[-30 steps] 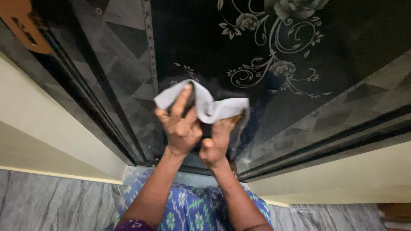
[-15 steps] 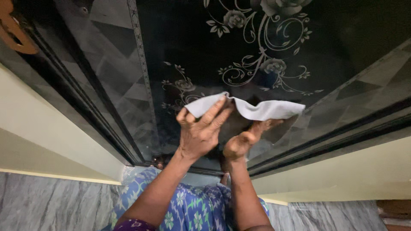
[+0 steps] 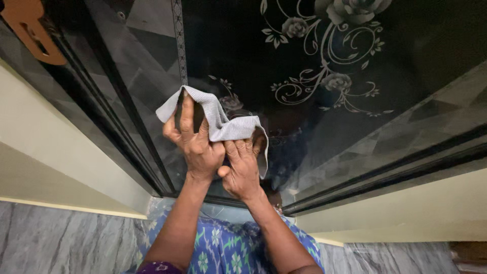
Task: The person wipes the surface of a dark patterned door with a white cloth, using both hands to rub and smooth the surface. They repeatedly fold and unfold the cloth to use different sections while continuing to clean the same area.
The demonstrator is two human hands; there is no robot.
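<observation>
A grey cloth (image 3: 219,121) is held up in front of a dark glass door panel (image 3: 284,56) etched with pale flowers and scrolls. My left hand (image 3: 193,139) grips the cloth's left part, fingers spread up over it. My right hand (image 3: 242,165) holds the cloth's right part, close against the left hand. The cloth is bunched between both hands, with one edge hanging down on the right. Both hands are just in front of the glass; I cannot tell whether the cloth touches it.
A black door frame (image 3: 122,127) runs along the panel's left and lower sides. Cream wall (image 3: 45,152) flanks the door. A tan wooden piece (image 3: 30,30) sits at top left. Grey marble floor (image 3: 61,243) and my blue patterned dress (image 3: 228,251) lie below.
The cloth was stretched wide between my hands half a second ago. Now both hands have come together and shifted left, and the cloth is bunched.
</observation>
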